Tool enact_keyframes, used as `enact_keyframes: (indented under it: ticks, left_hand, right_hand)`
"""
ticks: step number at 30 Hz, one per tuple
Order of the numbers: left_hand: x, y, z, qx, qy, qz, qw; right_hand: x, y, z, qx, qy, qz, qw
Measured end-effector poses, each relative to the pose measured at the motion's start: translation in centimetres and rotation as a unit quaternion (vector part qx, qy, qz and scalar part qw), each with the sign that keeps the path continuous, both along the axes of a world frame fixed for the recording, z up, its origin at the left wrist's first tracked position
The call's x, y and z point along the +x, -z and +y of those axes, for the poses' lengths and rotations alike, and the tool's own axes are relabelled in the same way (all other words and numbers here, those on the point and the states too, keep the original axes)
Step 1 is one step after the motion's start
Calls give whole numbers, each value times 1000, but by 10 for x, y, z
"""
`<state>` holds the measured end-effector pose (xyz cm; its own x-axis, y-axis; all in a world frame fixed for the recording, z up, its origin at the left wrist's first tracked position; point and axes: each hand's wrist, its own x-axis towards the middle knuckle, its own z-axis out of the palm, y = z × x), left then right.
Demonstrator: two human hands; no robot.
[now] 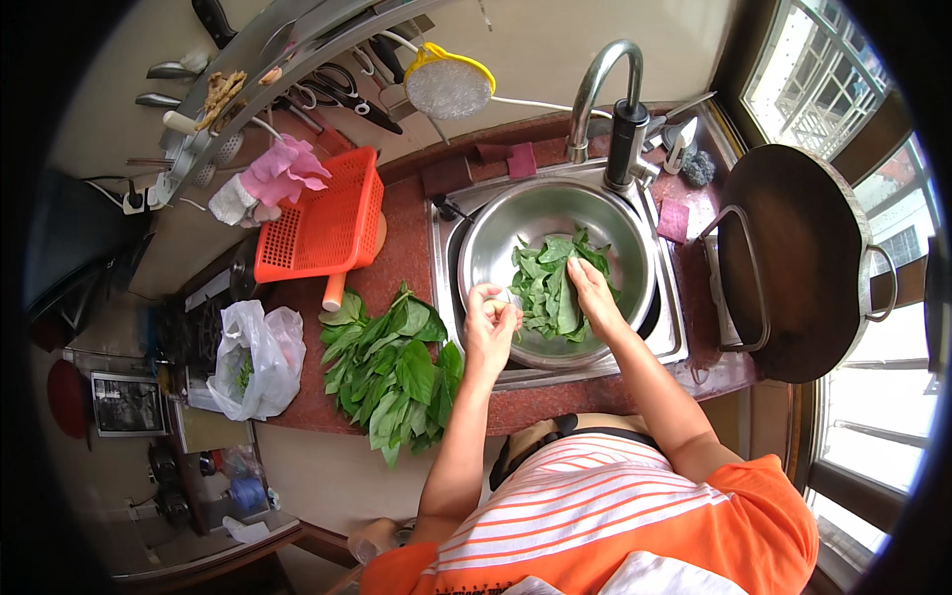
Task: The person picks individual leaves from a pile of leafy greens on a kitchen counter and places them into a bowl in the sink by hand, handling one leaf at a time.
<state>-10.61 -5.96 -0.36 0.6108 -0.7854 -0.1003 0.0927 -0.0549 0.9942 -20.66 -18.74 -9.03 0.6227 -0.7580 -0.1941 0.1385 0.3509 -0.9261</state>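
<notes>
A large stainless steel bowl sits in the sink basin, with loose green leaves heaped inside it. My right hand is over the right side of the heap, its fingers against the leaves; whether it grips any is unclear. Over the bowl's left rim, my left hand has its fingers curled and the thumb near the fingertips, with a thin green bit at them that is too small to make out. A bunch of leafy green stems lies on the red stone counter, left of the sink, partly hanging over the front edge.
An orange plastic basket and a white plastic bag with greens stand to the left. The chrome faucet rises behind the bowl. A big wok leans at the right by a metal rack. A yellow-rimmed strainer hangs above.
</notes>
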Motion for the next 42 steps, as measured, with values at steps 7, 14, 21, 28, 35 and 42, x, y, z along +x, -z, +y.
enact_keyframes:
  ticks: [7,14,21,28,35,42]
  left_hand:
    - [-13,23,1,47,41,-78,995]
    - [-15,29,-4,68,12,-101,992]
    - [-1,17,-15,33,40,-60,997]
    - [0,8,-18,76,58,-84,992]
    - [0,10,-18,95,52,-109,988]
    - [0,3,-18,124,49,-241,961]
  right_hand:
    - [0,-40,4,38,-31,-28,998]
    - [1,-55,8,59,-40,-68,995]
    - [-10,-61,5,29,-169,-45,984]
    - [-7,-60,6,-3,-191,-32,981]
    - [-5,-49,5,-149,-191,83,967]
    - [-2,-50,9,-225,-158,97,957]
